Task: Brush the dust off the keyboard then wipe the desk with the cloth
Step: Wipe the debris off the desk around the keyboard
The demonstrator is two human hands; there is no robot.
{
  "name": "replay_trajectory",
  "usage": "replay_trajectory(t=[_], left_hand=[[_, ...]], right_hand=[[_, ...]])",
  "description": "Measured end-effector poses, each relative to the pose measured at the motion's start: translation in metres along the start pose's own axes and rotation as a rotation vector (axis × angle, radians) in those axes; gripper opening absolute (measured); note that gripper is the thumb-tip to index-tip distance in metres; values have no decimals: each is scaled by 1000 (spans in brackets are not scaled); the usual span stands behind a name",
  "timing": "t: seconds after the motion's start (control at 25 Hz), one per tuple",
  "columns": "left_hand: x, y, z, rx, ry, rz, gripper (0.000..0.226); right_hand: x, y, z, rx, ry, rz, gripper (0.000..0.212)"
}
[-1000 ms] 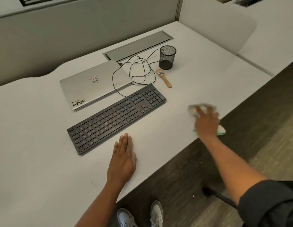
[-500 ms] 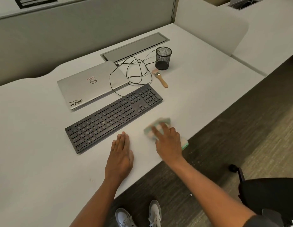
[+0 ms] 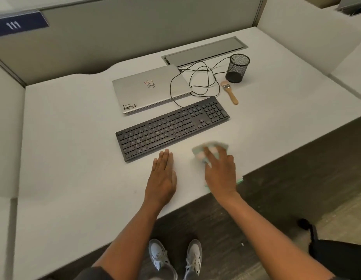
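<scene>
Pale green cloth blurred, soft and crumpled, pressed flat to the smooth white desk near its front edge under spread right hand, left hand laid flat, fingers straight, just before the matte black keyboard, wooden-handled brush beside wire-mesh cup.

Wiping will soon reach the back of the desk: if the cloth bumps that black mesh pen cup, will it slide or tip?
The mesh pen cup looks empty and see-through, so probably light. It is taller than wide, so a high bump may tip it; on its side it could roll toward the brush.
</scene>
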State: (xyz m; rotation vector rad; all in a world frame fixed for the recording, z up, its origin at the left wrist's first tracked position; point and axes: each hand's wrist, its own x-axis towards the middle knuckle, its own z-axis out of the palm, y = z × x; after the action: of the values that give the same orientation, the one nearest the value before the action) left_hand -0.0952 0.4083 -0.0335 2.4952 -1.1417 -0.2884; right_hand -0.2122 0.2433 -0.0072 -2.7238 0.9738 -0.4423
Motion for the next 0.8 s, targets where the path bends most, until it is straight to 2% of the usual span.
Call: replay_trajectory(t=[0.12,0.24,0.4,0.52,0.6,0.8], left_hand=[[-42,-32,-17,-10,108,-140,67],[-83,-70,-31,-8,147,-280,64],[-111,-99,-41,48,121,-381,78],[-107,-100,-41,8,133,-422,65],[-104,-98,-38,-4,144,-464,59],[-109,-103,-36,24,136,-445,59]], right_hand=[[-40,-90,21,122,-70,-148,63],[-73,-167,33,187,-154,-249,58],[-87,-218,52,147,-272,-282,56],[-88,-211,59,52,-266,-322,51],[-83,-189,59,10,-221,-363,57],[-24,-72,29,-140,-222,-88,71]])
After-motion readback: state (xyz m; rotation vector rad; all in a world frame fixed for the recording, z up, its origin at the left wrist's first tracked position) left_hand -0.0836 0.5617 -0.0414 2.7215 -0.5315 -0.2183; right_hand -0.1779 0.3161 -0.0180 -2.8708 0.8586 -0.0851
